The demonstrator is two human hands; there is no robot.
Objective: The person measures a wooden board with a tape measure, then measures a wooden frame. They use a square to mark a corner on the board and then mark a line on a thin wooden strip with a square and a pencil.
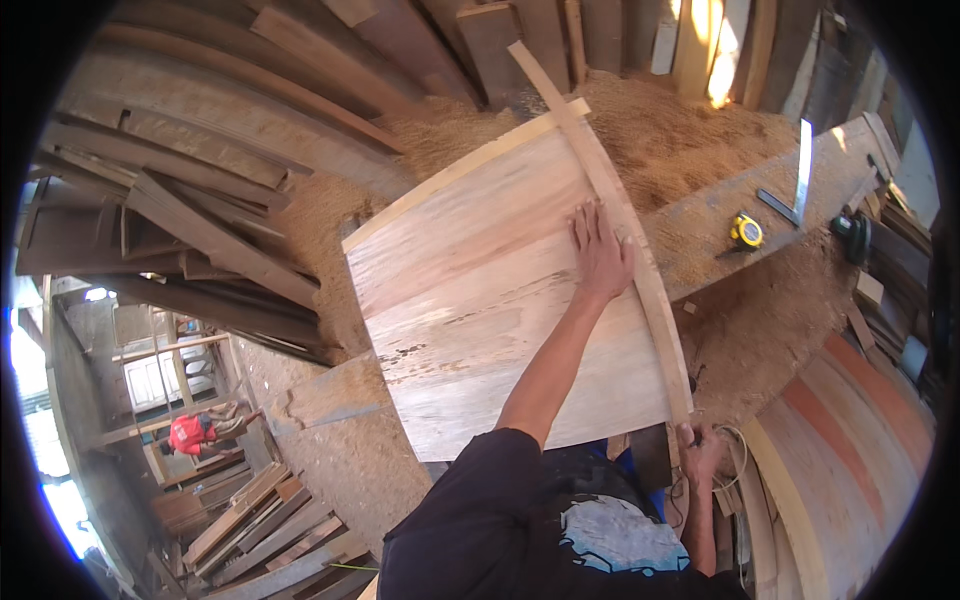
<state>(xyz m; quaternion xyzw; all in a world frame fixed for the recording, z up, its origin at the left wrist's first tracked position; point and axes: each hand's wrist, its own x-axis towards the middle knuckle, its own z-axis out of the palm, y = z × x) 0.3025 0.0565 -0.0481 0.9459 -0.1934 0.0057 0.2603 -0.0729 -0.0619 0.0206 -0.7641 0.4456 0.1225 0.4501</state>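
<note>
A broad pale wooden panel (470, 280), joined from several boards, lies in front of me. Along its right side runs a long narrow wooden strip (640, 260), whose far end sticks out past the panel. Another light strip (450, 180) edges the far side. My left hand (603, 255) lies flat on the panel with fingers spread, its thumb side against the long strip. Just past the near right corner, my right hand (703, 455) is closed, close to the strip's near end. What its fingers hold is hidden. A pale cord (742, 460) loops beside that hand.
On a plank bench (690, 235) at right lie a yellow tape measure (746, 232) and a metal try square (800, 190). A second striped panel (850, 450) leans at lower right. Sawdust (670, 140) and stacked boards (200, 150) surround the work. A person in red (195, 432) is far left.
</note>
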